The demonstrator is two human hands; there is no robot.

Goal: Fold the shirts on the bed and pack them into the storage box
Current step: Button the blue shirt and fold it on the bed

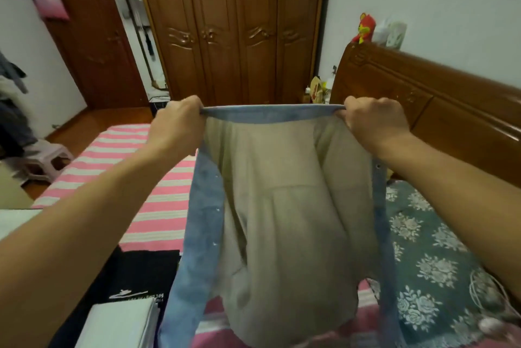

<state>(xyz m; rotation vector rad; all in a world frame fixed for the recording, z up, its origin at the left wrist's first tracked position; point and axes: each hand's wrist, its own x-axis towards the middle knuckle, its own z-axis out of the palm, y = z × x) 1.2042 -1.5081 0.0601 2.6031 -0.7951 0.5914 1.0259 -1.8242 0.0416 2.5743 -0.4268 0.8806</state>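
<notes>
A beige shirt [290,223] with blue denim collar and front edges hangs in the air over the bed, held up by its collar. My left hand [177,122] grips the collar's left end and my right hand [375,119] grips its right end, stretching the collar straight between them. The shirt's lower part droops toward the bed. A folded black shirt [141,271] with a white print lies on the bed at the lower left, with a folded white one [118,325] in front of it. No storage box can be made out.
The bed carries a pink-and-white striped sheet [146,178] on the left and a green floral blanket [431,249] on the right, with a white cable [485,291] on it. A wooden headboard [423,105] stands on the right, a wardrobe [239,23] behind, and a small stool [42,158] at left.
</notes>
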